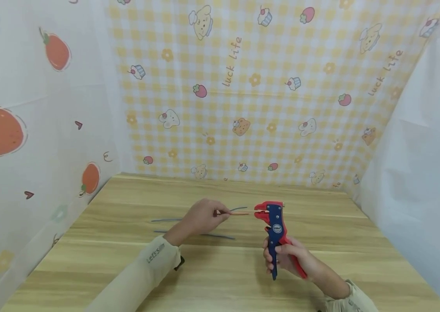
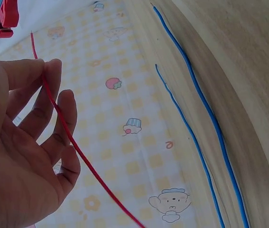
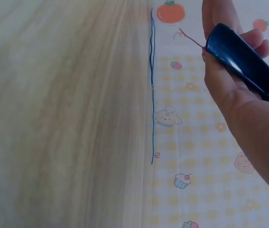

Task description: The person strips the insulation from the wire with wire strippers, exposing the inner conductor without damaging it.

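My left hand (image 1: 203, 215) pinches a thin red wire (image 2: 90, 169) between thumb and index finger. In the left wrist view its short end points up past the fingertips, and the long part trails down across the palm side. My right hand (image 1: 299, 258) grips the handles of a red and blue wire stripper (image 1: 277, 228), held upright with its head towards the left hand. The wire's end is close in front of the stripper's jaws. In the right wrist view a dark blue handle (image 3: 243, 59) covers part of the right hand's fingers.
Two blue wires lie on the wooden table, a nearer blue wire (image 1: 220, 236) and a farther blue wire (image 1: 164, 220), partly behind the left hand and forearm. A patterned yellow check cloth (image 1: 220, 143) hangs at the table's back edge, with a white sheet (image 1: 418, 173) at the right.
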Demonstrator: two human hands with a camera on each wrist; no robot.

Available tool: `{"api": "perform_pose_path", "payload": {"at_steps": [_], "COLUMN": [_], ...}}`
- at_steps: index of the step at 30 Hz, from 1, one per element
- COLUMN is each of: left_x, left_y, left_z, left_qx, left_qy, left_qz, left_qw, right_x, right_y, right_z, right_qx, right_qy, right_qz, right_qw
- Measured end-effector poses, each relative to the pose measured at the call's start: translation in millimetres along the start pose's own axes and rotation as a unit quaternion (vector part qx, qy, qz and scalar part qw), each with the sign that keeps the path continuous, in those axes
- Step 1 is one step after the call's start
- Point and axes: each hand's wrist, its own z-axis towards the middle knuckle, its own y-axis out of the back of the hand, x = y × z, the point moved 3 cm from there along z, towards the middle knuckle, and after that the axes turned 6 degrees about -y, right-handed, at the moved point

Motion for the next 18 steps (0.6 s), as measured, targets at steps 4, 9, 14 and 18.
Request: {"api": "perform_pose_path", "payload": {"at_steps": [4,9,14,18], "left_x": [2.5,5.0,9.1,12.9], "left_y": [-2.2,-3.7,-6.3,-9.4], "left_z": [0.3,-0.2,-2.3,-5.3], "left_qx": [0.016,0.033,0.064,0.103], "left_qy": [0.007,0.012,0.007,0.011], "left_qz": [0.001,-0.004,0.004,0.039], "left_qw": [0.9999,0.9994,0.9979,0.9938], "right_x": [1.0,1.9,2.9,2.8], "right_y": [-1.9,-2.9,-1.4,-1.1], "right_z": [0.0,-0.3,-1.1,-0.5], "right_qx": [0.001,0.004,-0.001,0.001], "right_qy": [-0.005,-0.007,-0.005,-0.005], "right_qz": [-0.001,-0.005,-0.011,-0.016], "right_qw": [1.0000,1.0000,0.9999,0.9999]}}
